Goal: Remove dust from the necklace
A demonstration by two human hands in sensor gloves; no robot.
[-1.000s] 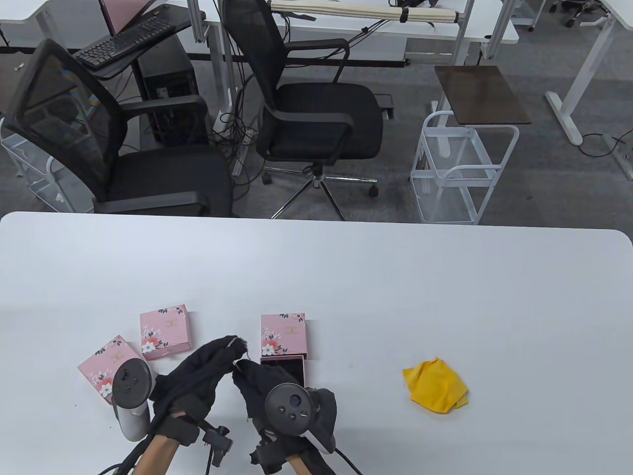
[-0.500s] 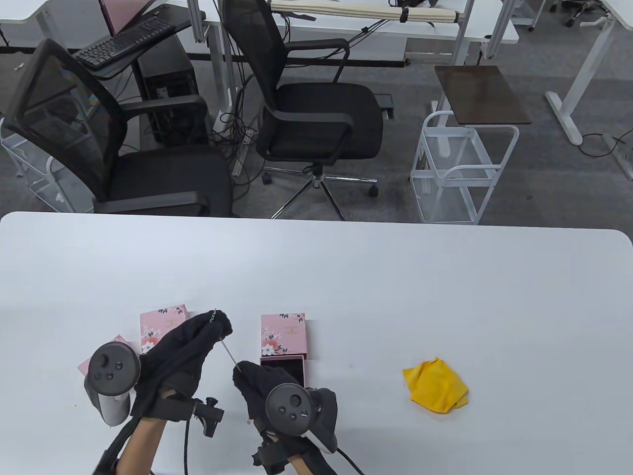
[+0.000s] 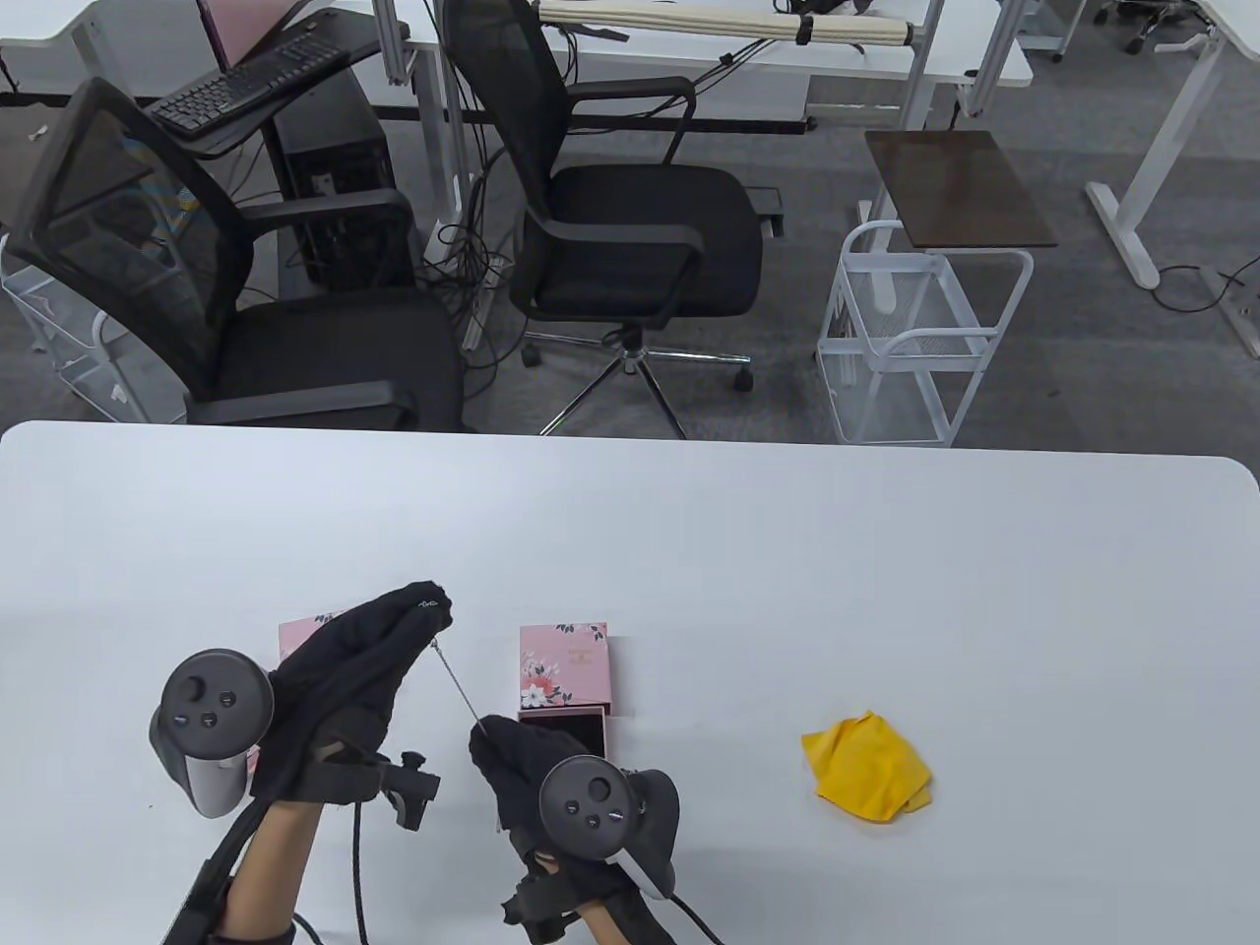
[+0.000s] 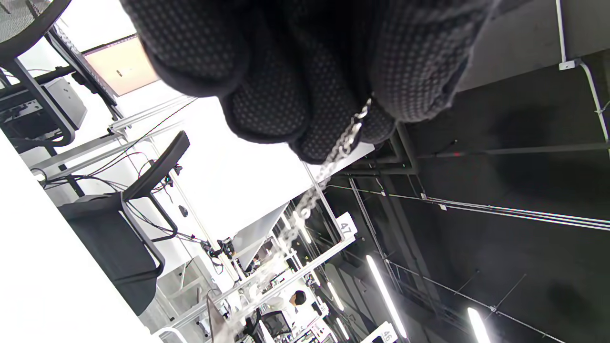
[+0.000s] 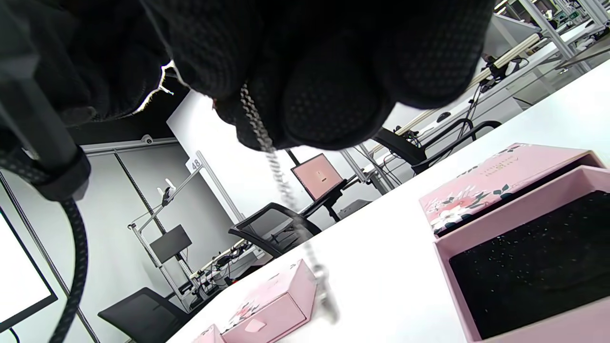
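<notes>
With both hands pinching the necklace (image 3: pixel 453 681) taut, keep the left hand (image 3: pixel 340 689) holding while the right hand (image 3: pixel 532 778) fetches the yellow cloth (image 3: pixel 868 767) at 3 o'clock on the worktop (image 3: pixel 787 571)

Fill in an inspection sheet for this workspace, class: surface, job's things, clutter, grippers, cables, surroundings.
Surface: white table.
Job's things: necklace stretched between both hands above the table; open pink box with dark lining, its lid beside it; yellow cloth lying apart, untouched.
Clutter: another pink box, partly hidden by the left hand.
Grippers: left hand pinches one end of the chain; right hand pinches the other.
Cables: black leads trail from both wrists.
Surroundings: two office chairs, white wire cart, desks, keyboard.
</notes>
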